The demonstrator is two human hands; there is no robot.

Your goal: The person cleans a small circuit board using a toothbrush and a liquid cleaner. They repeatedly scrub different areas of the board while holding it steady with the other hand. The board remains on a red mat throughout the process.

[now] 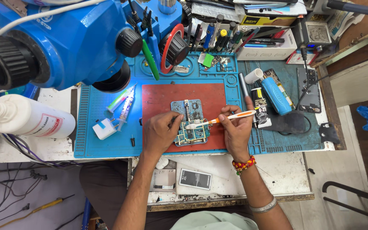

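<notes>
While under toothbrush (220, 119), board (191, 107) between hands (160, 133) (236, 134)

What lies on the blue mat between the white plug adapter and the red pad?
In the head view, two syringes lie slanted between the white plug adapter and the red pad, on the blue mat. A small dark piece sits lower down.
</notes>
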